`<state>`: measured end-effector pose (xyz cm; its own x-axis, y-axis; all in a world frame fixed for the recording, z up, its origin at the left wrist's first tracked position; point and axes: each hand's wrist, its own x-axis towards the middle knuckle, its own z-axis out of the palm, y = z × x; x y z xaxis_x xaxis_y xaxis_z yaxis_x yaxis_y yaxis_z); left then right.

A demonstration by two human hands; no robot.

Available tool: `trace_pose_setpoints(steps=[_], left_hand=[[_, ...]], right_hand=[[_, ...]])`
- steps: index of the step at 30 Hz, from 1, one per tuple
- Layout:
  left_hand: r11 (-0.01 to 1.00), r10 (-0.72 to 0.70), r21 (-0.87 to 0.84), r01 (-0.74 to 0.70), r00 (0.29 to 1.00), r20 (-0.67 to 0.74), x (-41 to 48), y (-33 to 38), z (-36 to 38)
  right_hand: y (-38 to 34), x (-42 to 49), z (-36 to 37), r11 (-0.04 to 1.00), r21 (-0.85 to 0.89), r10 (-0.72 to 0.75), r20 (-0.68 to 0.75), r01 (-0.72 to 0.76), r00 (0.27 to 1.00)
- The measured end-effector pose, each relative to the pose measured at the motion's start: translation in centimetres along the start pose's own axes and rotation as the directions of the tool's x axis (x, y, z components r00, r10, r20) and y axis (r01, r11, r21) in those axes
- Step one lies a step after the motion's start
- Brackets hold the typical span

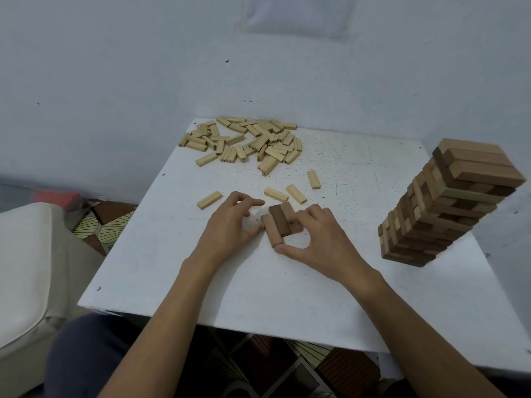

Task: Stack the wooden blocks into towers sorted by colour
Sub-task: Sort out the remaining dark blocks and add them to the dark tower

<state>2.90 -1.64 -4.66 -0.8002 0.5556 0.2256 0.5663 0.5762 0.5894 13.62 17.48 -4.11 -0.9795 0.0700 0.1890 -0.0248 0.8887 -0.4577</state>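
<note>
A small row of brown blocks (280,224) lies flat side by side in the middle of the white table (287,288). My left hand (231,225) presses its thumb against the row's left side, fingers curled. My right hand (319,238) brackets the row from the right, thumb at its near end and fingers on its far right block. A tall tower of mixed brown and tan blocks (442,208) stands at the table's right edge. A heap of pale blocks (244,142) lies at the far left corner. Several pale blocks (275,194) lie loose just beyond my hands.
A white wall closes off the back of the table. A white cushioned seat (26,268) stands to the left, with a red object (57,198) behind it. Patterned floor tiles (94,225) show beside and under the table. My knee (86,354) sits below the near edge.
</note>
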Motion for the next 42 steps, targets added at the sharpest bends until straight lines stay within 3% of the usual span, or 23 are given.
trace_pose_setpoints(steps=[5, 10, 13, 17, 33, 42], left_hand=[[0.995, 0.039, -0.095, -0.040, 0.999, -0.015, -0.9, 0.1, -0.1], [0.996, 0.050, -0.085, -0.027, 0.961, 0.271, -0.9, 0.3, -1.7], [0.997, 0.067, -0.065, -0.049, 0.947, 0.315, -0.1, 0.8, -1.7], [0.992, 0.082, -0.116, -0.044, 0.934, 0.347, 1.1, 1.5, -1.7], [0.983, 0.141, -0.158, -0.090, 0.924, 0.355, -0.9, 2.4, -1.6], [0.962, 0.268, -0.119, -0.244, 0.928, 0.258, -0.4, 10.4, -7.1]], right_hand=[[-0.2, -1.0, 0.1, 0.999, 0.041, -0.016, 0.006, 0.015, 1.000], [1.1, 0.5, -0.9, 0.984, 0.178, 0.002, 0.108, -0.022, 0.994], [1.6, 1.5, -1.1, 0.986, 0.163, -0.012, 0.232, -0.026, 0.973], [1.2, 2.4, -1.4, 0.974, 0.225, -0.071, 0.216, 0.021, 0.974], [-0.1, -0.5, -2.4, 0.954, 0.298, -0.099, 0.240, 0.024, 0.966], [-4.0, -3.0, -12.6, 0.981, 0.172, -0.113, 0.138, 0.089, 0.984]])
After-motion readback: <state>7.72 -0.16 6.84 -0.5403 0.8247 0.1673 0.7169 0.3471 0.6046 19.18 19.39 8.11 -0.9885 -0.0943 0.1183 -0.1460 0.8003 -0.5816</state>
